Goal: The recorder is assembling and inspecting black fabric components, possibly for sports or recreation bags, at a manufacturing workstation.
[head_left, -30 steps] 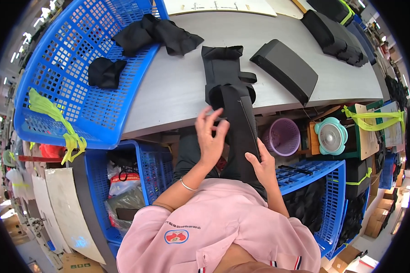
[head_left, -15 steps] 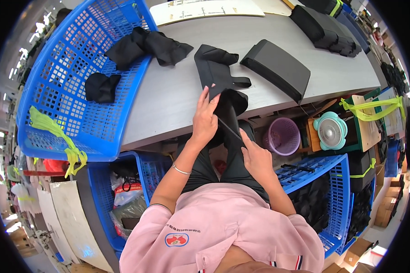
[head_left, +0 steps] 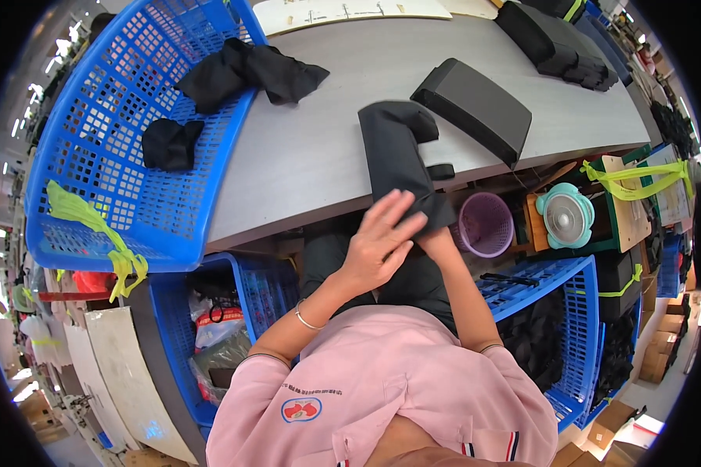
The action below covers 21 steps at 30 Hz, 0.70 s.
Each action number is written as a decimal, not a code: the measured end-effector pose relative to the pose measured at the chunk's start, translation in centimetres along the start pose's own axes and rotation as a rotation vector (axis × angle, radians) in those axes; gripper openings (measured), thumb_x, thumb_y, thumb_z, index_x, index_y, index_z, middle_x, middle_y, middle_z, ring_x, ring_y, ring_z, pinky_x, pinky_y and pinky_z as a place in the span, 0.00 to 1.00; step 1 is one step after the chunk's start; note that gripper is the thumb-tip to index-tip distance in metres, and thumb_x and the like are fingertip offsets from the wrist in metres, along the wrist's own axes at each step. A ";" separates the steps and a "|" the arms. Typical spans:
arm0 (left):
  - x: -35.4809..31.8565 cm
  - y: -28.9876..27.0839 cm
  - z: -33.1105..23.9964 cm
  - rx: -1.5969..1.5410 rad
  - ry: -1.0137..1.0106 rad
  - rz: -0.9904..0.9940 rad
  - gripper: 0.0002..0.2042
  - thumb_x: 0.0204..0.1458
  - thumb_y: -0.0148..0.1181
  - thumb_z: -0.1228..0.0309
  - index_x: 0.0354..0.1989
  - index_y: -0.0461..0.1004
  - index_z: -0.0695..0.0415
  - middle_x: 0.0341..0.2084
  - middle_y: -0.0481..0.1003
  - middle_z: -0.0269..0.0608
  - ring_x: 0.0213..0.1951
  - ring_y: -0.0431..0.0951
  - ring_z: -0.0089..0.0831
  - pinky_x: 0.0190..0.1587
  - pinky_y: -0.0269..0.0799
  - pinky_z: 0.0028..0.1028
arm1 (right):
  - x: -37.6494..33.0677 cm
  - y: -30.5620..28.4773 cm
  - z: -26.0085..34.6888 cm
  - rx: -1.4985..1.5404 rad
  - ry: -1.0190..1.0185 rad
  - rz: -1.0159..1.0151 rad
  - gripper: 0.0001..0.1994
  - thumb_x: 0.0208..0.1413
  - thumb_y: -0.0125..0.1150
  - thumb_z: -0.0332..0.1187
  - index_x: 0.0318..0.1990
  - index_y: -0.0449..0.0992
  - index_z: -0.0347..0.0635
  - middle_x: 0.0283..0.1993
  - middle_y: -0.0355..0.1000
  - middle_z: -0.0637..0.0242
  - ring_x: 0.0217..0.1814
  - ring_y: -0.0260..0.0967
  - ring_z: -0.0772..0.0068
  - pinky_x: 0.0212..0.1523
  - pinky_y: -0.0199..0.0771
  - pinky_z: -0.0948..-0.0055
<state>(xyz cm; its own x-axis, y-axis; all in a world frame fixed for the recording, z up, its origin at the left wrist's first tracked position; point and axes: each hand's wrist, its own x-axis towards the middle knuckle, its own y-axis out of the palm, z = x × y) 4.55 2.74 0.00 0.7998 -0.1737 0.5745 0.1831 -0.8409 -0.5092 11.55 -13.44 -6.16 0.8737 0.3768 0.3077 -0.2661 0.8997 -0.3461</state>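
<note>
A long black fabric piece reaches from the grey table over its front edge, with its far end bent to the right and a small loop at its right side. My left hand is by its near end, fingers stretched out and slightly blurred, apparently gripping nothing. From below, my right hand goes under or into that near end. The cloth covers its fingers, so their grip is hidden.
A dark padded block lies beyond the piece, with a stack of similar blocks at the far right. Left, a large blue basket holds black cloth. Below the table edge are a purple bin and a teal fan.
The black piece has shifted right and toward me, and its near end now covers my right fingers. My left hand has come down and right, its fingers off the upper part of the cloth.
</note>
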 end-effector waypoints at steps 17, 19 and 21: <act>0.7 1.6 -2.1 -0.100 -0.315 -0.436 0.36 0.39 0.52 0.93 0.62 0.71 0.54 0.55 0.68 0.43 0.53 0.70 0.37 0.41 0.71 0.27 | 1.3 -0.1 3.4 1.164 0.434 -0.185 0.23 0.61 0.61 0.41 0.60 0.70 0.39 0.56 0.74 0.59 0.55 0.74 0.63 0.53 0.79 0.62; 0.7 1.8 -2.2 -0.118 -0.304 -0.448 0.37 0.38 0.51 0.94 0.62 0.71 0.54 0.54 0.68 0.42 0.51 0.71 0.34 0.38 0.70 0.25 | 1.3 0.2 3.4 1.109 0.379 -0.206 0.23 0.60 0.61 0.41 0.59 0.71 0.39 0.55 0.74 0.59 0.54 0.75 0.64 0.53 0.79 0.62; 0.6 2.1 -2.2 -0.135 -0.290 -0.459 0.37 0.38 0.50 0.95 0.61 0.72 0.53 0.54 0.68 0.41 0.49 0.72 0.31 0.35 0.70 0.22 | 1.4 0.6 3.2 1.205 0.366 -0.162 0.23 0.58 0.62 0.41 0.58 0.71 0.39 0.54 0.75 0.60 0.54 0.75 0.64 0.53 0.79 0.63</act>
<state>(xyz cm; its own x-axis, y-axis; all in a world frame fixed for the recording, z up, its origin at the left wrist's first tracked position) 4.16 -0.27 0.71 0.7832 0.3576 0.5087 0.4902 -0.8584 -0.1512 11.33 -11.61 -3.07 0.9407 0.3343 -0.0580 -0.1782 0.6323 0.7540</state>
